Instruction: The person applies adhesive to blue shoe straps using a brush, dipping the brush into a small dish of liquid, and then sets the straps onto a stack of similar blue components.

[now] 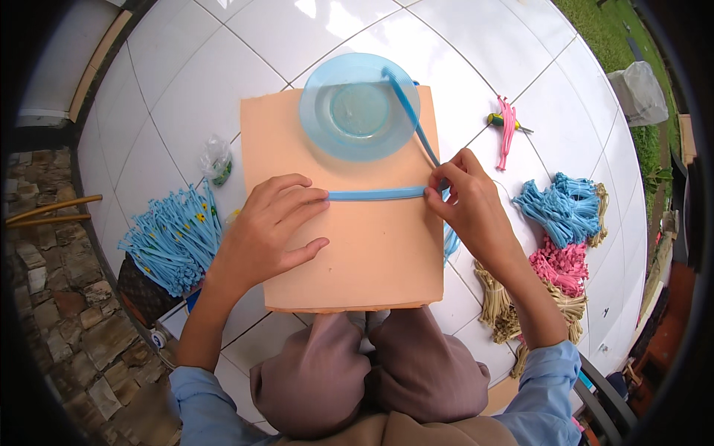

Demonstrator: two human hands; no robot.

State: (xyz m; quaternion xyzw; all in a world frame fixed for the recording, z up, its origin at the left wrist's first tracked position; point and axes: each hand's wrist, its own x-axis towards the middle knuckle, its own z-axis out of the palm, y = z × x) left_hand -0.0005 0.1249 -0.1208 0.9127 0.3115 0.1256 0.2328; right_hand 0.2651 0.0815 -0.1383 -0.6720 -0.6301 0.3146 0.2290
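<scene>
A flat blue strip [378,195] lies straight across a peach-coloured board [353,256] over my knees. My left hand [279,223] rests open at its left end, fingertips touching the strip and thumb held apart. My right hand [470,195] pinches the right end between thumb and fingers. A clear blue bowl [316,123] stands at the board's far edge. From over the bowl, a long thin blue piece [407,110] slants down to my right hand. Its lower end is hidden there, and I cannot tell whether my fingers hold it too. More blue strands [451,241] hang by the board's right edge.
On the white tiles at left lies a heap of light-blue strips [175,241] beside a small plastic bag [216,160]. At right are blue bundles [561,208], pink bundles [558,267] and beige bundles [494,301]. Farther off, pink strips [507,134] lie over a screwdriver [494,119].
</scene>
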